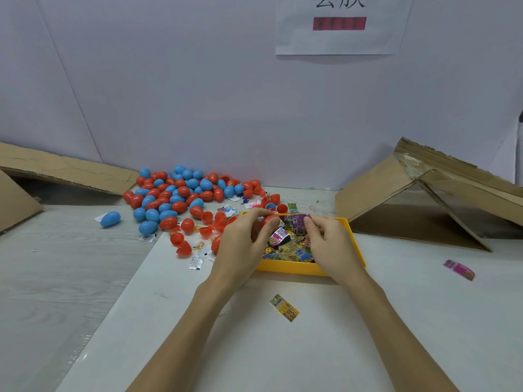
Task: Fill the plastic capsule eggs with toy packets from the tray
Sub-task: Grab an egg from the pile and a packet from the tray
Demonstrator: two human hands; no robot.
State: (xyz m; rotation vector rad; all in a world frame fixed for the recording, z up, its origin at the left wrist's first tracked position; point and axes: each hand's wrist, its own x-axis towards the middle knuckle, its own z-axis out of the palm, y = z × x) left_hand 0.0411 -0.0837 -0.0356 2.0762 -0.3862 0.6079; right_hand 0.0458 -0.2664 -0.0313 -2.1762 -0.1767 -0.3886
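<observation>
A yellow tray (297,267) full of colourful toy packets sits in the middle of the table. Over its left part my left hand (243,239) grips a red capsule egg (268,222). My right hand (325,239) pinches a purple toy packet (295,223) just right of that egg, above the tray. A second purple packet (280,237) lies between my hands on the pile. Behind and left spreads a heap of red and blue capsule eggs (181,193), with open red halves (181,241) nearer the tray.
A yellow packet (284,307) lies on the table in front of the tray, a pink one (459,269) far right. A lone blue egg (110,218) sits at left. Cardboard flaps stand at right (424,199) and left (56,171). Small white sachets (195,263) lie near the halves.
</observation>
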